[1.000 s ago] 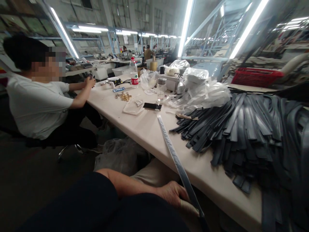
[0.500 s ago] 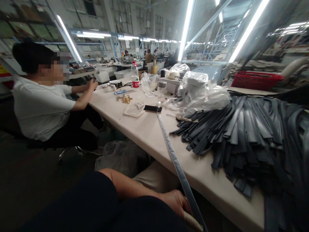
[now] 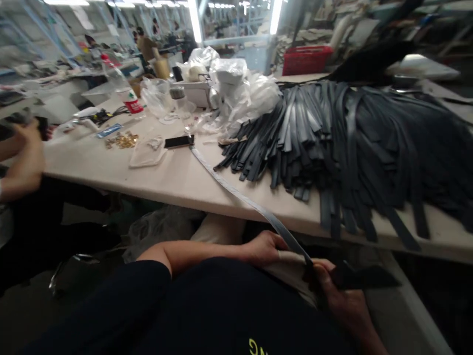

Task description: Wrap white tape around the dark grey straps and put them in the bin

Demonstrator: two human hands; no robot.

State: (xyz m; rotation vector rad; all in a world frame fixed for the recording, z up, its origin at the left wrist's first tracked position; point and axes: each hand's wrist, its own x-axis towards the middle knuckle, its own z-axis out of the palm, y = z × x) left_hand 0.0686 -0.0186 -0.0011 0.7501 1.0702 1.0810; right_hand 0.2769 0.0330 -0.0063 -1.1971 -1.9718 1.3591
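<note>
A long dark grey strap [image 3: 246, 198] runs from beside a black phone [image 3: 179, 142] on the table, over the edge and down to my lap. My right hand [image 3: 342, 293] is closed around its near end, thumb on top; a dark flat piece [image 3: 369, 277] juts out to the right of this hand, blurred. My left hand [image 3: 264, 248] is curled at the strap's side just below the table edge, its fingertips partly hidden behind the strap. A big heap of similar dark straps [image 3: 354, 128] covers the table's right side.
Clear plastic bags [image 3: 236, 93], a glass jar [image 3: 185, 111] and a red-labelled bottle [image 3: 129, 98] stand at the back. Small brass-coloured parts [image 3: 123, 140] lie near a shallow clear tray [image 3: 142, 160]. A co-worker's hands [image 3: 27, 140] are at far left; a red crate [image 3: 305, 60] sits behind.
My view has swung right and down. My right hand has come into view, gripping the strap's near end. The strap now bends more over the table edge.
</note>
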